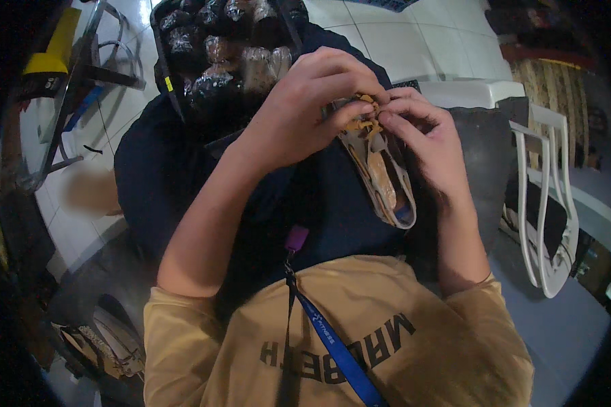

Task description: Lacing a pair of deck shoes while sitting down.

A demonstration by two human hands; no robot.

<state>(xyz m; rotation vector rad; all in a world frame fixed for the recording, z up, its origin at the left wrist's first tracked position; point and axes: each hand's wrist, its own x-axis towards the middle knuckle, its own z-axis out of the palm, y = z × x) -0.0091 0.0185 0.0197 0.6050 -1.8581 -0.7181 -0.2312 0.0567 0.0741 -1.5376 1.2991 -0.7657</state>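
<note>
On my lap lies a beige open shoe [390, 183] with a tan insole, its rounded end pointing towards me. Crinkled orange-brown strips [366, 125] sit at its far end. My left hand [322, 88] is closed there, thumb and fingers pinching at the strips from the left. Opposite it, my right hand [421, 125] is closed with its fingertips meeting the left ones over the same strips. The fingers hide part of the far end, so exactly what each fingertip grips is hard to make out.
Beyond my left forearm stands a black crate [173, 102] of several plastic-wrapped things. More shoes [119, 339] lie at the lower left. A white plastic chair [546, 203] is at the right, a metal frame [64, 88] at the far left. A lanyard [336, 342] hangs over my shirt.
</note>
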